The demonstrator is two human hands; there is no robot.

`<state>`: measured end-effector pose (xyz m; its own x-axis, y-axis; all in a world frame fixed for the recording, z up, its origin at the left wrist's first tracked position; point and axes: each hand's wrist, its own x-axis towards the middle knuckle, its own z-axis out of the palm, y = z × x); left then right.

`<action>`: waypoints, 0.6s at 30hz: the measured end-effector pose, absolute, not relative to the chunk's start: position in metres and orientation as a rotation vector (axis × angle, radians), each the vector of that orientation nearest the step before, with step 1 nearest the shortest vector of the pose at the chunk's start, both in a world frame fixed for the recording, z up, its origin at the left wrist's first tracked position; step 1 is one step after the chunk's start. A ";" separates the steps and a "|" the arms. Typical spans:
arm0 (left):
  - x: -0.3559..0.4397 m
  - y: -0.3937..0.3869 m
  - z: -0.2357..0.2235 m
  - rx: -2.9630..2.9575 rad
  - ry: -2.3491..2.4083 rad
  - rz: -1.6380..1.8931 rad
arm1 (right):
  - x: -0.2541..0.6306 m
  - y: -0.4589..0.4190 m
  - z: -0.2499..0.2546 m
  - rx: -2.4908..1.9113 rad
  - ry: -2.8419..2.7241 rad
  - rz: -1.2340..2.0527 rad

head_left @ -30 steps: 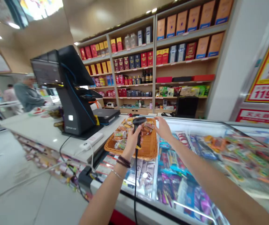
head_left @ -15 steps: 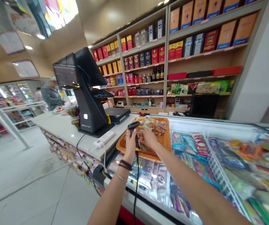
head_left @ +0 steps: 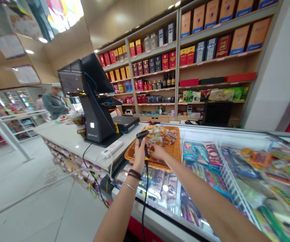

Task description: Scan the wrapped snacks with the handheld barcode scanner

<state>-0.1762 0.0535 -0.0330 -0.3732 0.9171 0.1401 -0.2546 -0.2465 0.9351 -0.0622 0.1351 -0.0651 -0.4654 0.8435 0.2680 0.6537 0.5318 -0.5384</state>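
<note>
My left hand [head_left: 139, 154] is wrapped round the handle of a black barcode scanner [head_left: 142, 134], held upright with its cable hanging down. Just to its right, my right hand [head_left: 158, 152] has its fingers curled and pressed together beside the scanner handle; what they hold, if anything, is too small to make out. Both hands are over the left and front part of an orange wicker basket [head_left: 177, 153]. Individually wrapped snacks [head_left: 164, 135] lie in a heap towards the basket's back.
The basket rests on a glass-topped freezer with packaged goods [head_left: 202, 153]. Left of it stands a counter [head_left: 59, 129] with a black register terminal [head_left: 94, 124], a white power strip [head_left: 112, 148] and a flat black device [head_left: 126, 123]. A person [head_left: 54, 102] stands beyond the counter.
My right hand has drawn back from the heap of wrapped snacks towards the scanner, and its fingers have curled in. The left hand keeps its grip on the scanner.
</note>
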 end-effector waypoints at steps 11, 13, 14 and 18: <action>-0.170 0.055 -0.030 0.887 1.151 1.803 | -0.021 0.114 -0.007 -1.508 -2.454 0.319; -0.166 0.055 -0.029 0.893 1.160 1.798 | -0.008 0.116 0.001 -1.401 -2.400 0.341; -0.163 0.054 -0.028 0.908 1.148 1.789 | 0.001 0.118 0.003 -1.334 -2.326 0.385; -0.137 0.046 -0.020 0.971 1.045 1.709 | 0.051 0.125 -0.006 -1.062 -1.861 0.812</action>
